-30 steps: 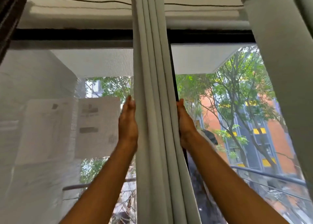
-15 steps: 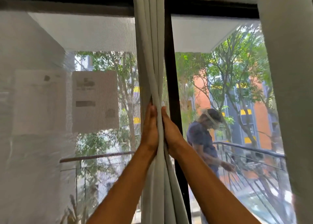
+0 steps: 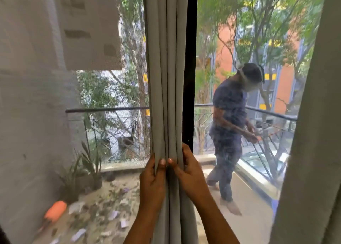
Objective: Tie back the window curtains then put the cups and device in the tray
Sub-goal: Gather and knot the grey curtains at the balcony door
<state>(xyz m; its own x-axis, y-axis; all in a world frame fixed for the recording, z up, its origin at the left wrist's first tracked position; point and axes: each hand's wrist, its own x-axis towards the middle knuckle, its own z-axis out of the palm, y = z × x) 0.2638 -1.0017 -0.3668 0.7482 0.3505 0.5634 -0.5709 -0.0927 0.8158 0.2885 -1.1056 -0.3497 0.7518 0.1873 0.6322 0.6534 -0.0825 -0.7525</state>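
The pale gathered curtain [image 3: 166, 77] hangs in tight upright folds in front of the black window frame [image 3: 189, 77], in the middle of my view. I grip it from both sides at one height. My left hand [image 3: 152, 182] clasps the left folds, thumb pressed on the front and fingers curled behind the cloth. My right hand [image 3: 188, 173] clasps the right folds, thumb tip meeting the left thumb on the front and fingers hooked round the cloth's right edge. Both forearms rise from below, close together, with the curtain between them. A second curtain [image 3: 313, 133] hangs at the far right. Beyond the glass a person [image 3: 230, 123] stands on the balcony near the railing [image 3: 107, 109].
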